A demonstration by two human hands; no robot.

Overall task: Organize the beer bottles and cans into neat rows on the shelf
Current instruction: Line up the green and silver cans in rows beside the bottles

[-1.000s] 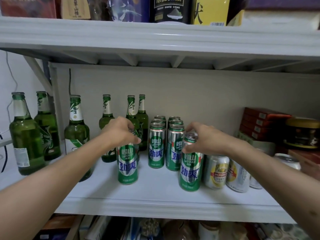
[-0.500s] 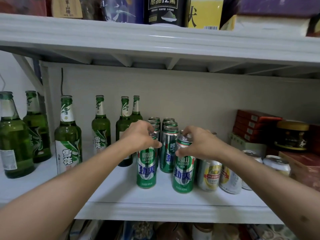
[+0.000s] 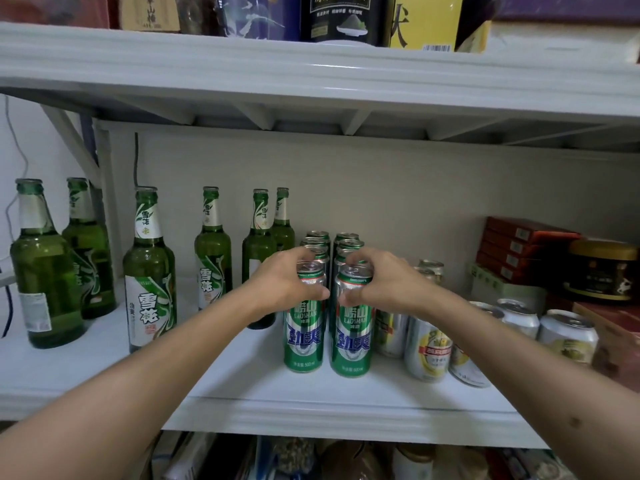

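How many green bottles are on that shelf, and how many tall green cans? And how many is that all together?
Green glass beer bottles: 6
Tall green metal beer cans: 8, counting two partly hidden ones in the rows behind
Total: 14

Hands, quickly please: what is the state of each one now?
Left hand: gripping the top of the left tall green beer can.
Right hand: gripping the right tall green beer can.
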